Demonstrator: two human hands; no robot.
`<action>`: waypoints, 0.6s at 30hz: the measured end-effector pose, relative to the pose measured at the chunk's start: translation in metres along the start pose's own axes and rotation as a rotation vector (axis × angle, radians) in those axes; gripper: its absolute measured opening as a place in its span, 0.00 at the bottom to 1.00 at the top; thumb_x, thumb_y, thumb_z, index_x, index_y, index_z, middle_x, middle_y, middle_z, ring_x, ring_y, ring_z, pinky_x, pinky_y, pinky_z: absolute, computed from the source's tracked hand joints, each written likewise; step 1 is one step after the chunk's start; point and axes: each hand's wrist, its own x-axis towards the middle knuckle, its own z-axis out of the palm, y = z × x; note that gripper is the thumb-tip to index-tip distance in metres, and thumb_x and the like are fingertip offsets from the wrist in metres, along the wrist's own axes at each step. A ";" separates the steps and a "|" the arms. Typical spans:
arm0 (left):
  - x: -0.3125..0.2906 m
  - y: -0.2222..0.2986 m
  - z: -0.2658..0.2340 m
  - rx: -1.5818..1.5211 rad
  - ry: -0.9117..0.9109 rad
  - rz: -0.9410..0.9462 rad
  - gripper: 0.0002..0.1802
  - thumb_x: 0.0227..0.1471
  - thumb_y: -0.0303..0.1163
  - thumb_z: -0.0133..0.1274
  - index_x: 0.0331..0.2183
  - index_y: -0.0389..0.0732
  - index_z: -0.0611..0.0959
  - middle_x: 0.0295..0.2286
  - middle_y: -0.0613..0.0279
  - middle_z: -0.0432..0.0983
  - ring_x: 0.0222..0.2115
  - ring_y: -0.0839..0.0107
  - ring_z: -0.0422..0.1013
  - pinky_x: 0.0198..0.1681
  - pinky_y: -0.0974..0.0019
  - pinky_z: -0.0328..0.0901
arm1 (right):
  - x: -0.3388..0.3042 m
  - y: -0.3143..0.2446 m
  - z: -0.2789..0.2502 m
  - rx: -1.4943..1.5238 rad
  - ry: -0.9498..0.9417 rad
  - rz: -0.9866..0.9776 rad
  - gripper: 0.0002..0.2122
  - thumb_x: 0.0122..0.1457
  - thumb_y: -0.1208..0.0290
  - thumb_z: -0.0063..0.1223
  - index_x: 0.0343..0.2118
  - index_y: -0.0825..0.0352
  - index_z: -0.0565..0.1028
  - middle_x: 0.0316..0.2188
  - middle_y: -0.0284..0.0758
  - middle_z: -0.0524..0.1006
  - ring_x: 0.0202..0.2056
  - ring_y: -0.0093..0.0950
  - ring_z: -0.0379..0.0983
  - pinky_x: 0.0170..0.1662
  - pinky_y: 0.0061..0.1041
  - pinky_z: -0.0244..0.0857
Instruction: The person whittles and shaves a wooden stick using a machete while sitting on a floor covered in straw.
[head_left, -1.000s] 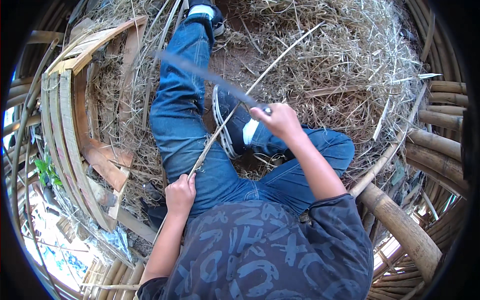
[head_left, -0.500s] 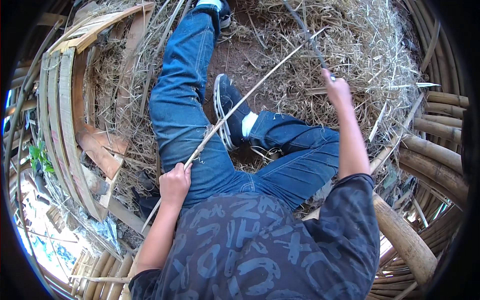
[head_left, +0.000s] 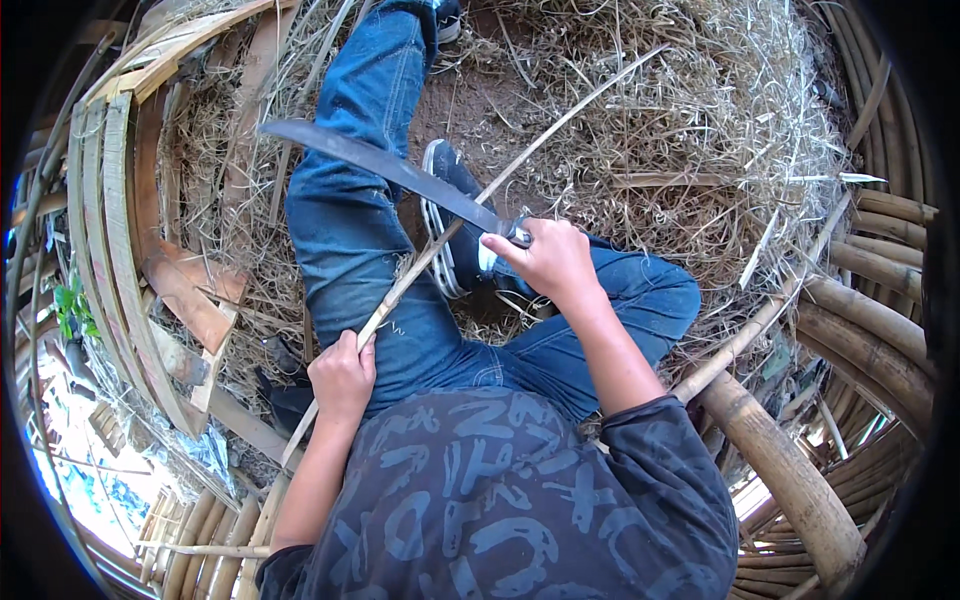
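My left hand [head_left: 342, 374] is closed round a long thin strip of bamboo [head_left: 550, 136] that slants across my left thigh, up and away to the right. Its near end passes under my left forearm. In my right hand [head_left: 553, 258] is the handle of a machete [head_left: 385, 164], its broad dark blade pointing to the far left. The blade crosses over the strip near my shoe; whether the two touch I cannot tell. Thin curled shavings hang off the strip beside my left thigh.
My legs in blue jeans [head_left: 345, 215] lie stretched and bent on ground strewn with dry shavings [head_left: 690, 110]. A slatted wooden frame [head_left: 112, 230] stands at left. Thick bamboo poles [head_left: 785, 470] lie at right, and a stacked bamboo wall [head_left: 880, 325] rises beyond them.
My right hand has come down and left from the far right, and the machete blade has swung across the strip toward the left. My left hand keeps its hold, nearly in place.
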 end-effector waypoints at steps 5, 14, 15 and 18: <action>-0.006 0.004 0.000 -0.061 0.046 -0.055 0.15 0.50 0.37 0.56 0.22 0.40 0.70 0.15 0.52 0.71 0.18 0.52 0.71 0.21 0.53 0.63 | -0.006 0.012 -0.008 0.058 -0.056 -0.073 0.33 0.49 0.36 0.52 0.19 0.73 0.77 0.19 0.51 0.75 0.27 0.48 0.75 0.33 0.42 0.69; -0.002 0.000 0.004 -0.033 -0.033 -0.022 0.16 0.52 0.38 0.55 0.24 0.39 0.69 0.16 0.51 0.72 0.19 0.51 0.72 0.22 0.53 0.66 | 0.012 0.040 0.039 -0.016 0.095 -0.076 0.38 0.44 0.27 0.47 0.19 0.70 0.76 0.17 0.48 0.75 0.25 0.46 0.76 0.30 0.41 0.70; -0.002 -0.001 0.004 -0.032 -0.034 -0.026 0.16 0.52 0.38 0.55 0.24 0.39 0.69 0.16 0.51 0.72 0.19 0.51 0.72 0.22 0.53 0.66 | 0.014 0.043 0.041 -0.015 0.091 -0.078 0.38 0.44 0.27 0.47 0.19 0.70 0.76 0.17 0.48 0.75 0.25 0.46 0.76 0.30 0.41 0.70; -0.002 -0.001 0.005 -0.008 -0.052 -0.013 0.16 0.53 0.38 0.55 0.24 0.38 0.69 0.16 0.50 0.72 0.18 0.51 0.72 0.21 0.54 0.66 | 0.022 0.053 0.046 -0.136 0.209 -0.164 0.37 0.42 0.25 0.47 0.17 0.67 0.74 0.15 0.43 0.75 0.22 0.41 0.76 0.27 0.38 0.70</action>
